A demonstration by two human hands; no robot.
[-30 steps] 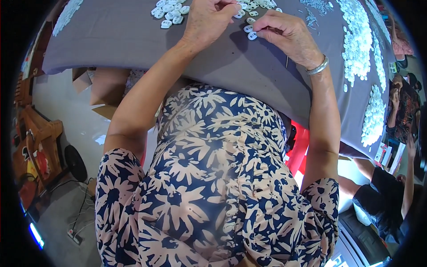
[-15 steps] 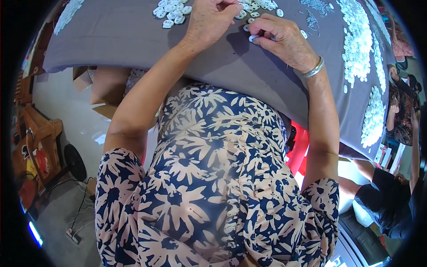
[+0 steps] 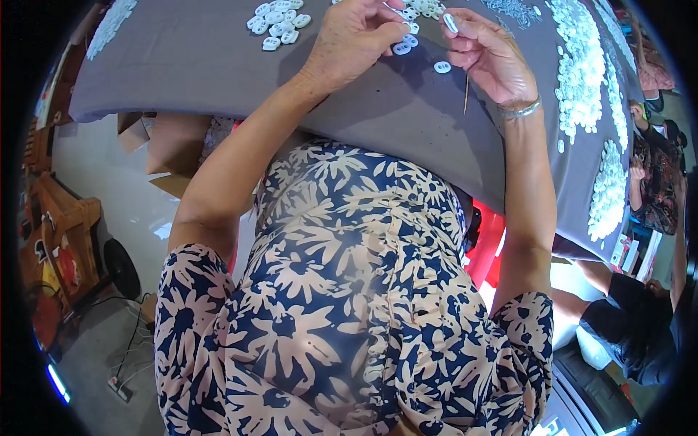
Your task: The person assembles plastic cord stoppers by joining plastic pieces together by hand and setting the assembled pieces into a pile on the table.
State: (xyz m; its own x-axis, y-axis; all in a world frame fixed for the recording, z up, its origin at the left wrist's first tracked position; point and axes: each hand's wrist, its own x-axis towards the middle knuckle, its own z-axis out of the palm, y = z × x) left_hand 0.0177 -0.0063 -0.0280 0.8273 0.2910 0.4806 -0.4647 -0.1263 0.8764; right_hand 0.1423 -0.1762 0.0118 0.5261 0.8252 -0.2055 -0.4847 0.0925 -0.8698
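Note:
My left hand [image 3: 349,40] is closed in a pinch above the grey cloth-covered table [image 3: 196,65]. A bit of white shows at its fingertips, too hidden to name. Between the thumb and finger of my right hand [image 3: 500,64] is a small white oval plastic piece [image 3: 450,23]. A thin wooden stick [image 3: 466,93] pokes down from beneath that hand's curled fingers. Below and between the hands lie a loose white oval piece [image 3: 442,67] with two holes and a few more like it [image 3: 402,49]. A small heap of white pieces [image 3: 422,9] lies beyond the fingertips.
Left of my left hand sits a cluster of white ovals [image 3: 282,23]. Small metal-looking bits [image 3: 513,10] lie at the far right, beside a long spread of white pieces [image 3: 584,73] and another pile [image 3: 609,192]. Cardboard boxes [image 3: 178,142] stand under the table edge. People are at the right.
My right hand has lifted from the table and turned, bringing up a white oval piece. The stick beneath it now shows. My left hand stays pinched, shifted slightly.

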